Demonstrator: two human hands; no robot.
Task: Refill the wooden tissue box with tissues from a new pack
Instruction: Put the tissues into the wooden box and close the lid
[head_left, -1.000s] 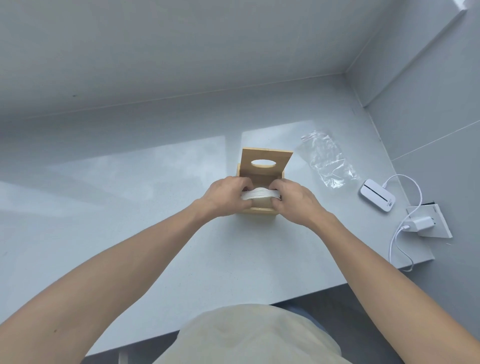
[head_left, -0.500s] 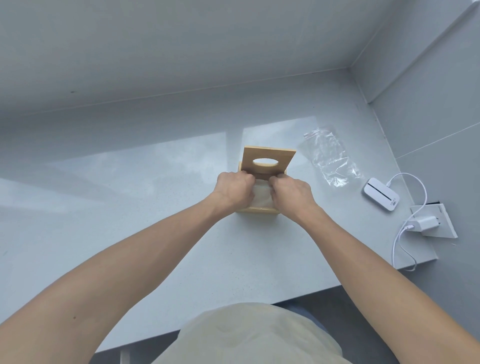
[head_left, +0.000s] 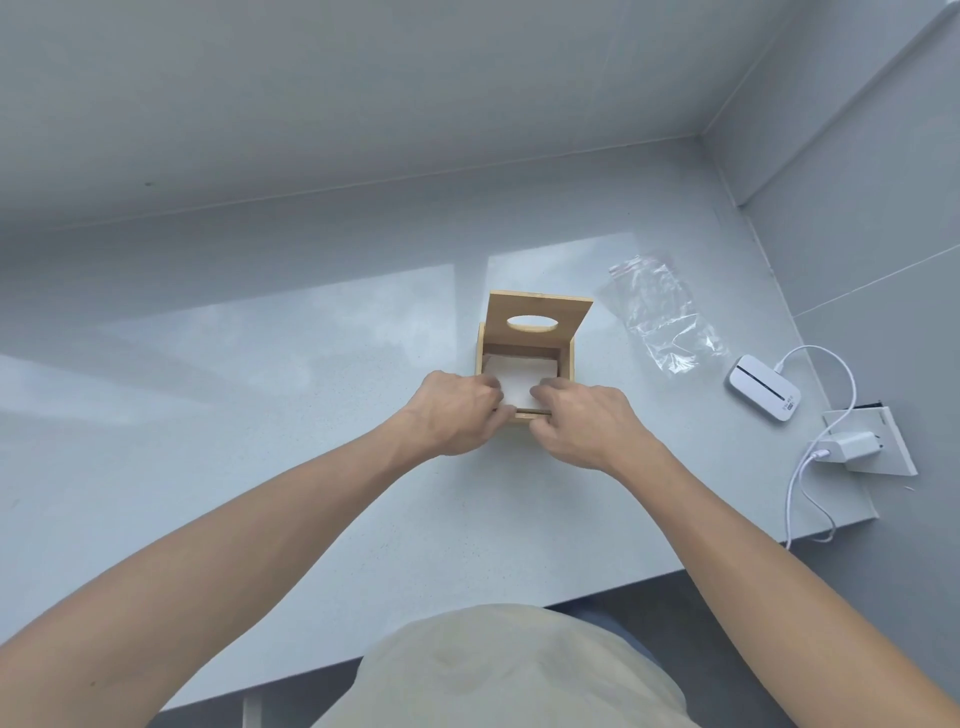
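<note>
A wooden tissue box (head_left: 567, 364) stands open on the grey counter, its lid (head_left: 540, 318) with an oval hole tilted up at the back. A flat white stack of tissues (head_left: 521, 379) lies inside the box. My left hand (head_left: 457, 413) sits at the box's near left corner, fingers curled over the front rim and touching the tissues. At the near right corner my right hand (head_left: 582, 423) rests the same way. Both hands' fingertips are blurred.
A crumpled, empty clear plastic wrapper (head_left: 662, 312) lies right of the box. Further right are a small white device (head_left: 763, 387) with a white cable, a white charger (head_left: 844, 447) and a flat white panel (head_left: 883, 462) near the counter's right edge. Walls close the back and right.
The bowed tissue stack went down into the box and now lies flat. Both hands pushed in over it, then drew back to the front rim.
</note>
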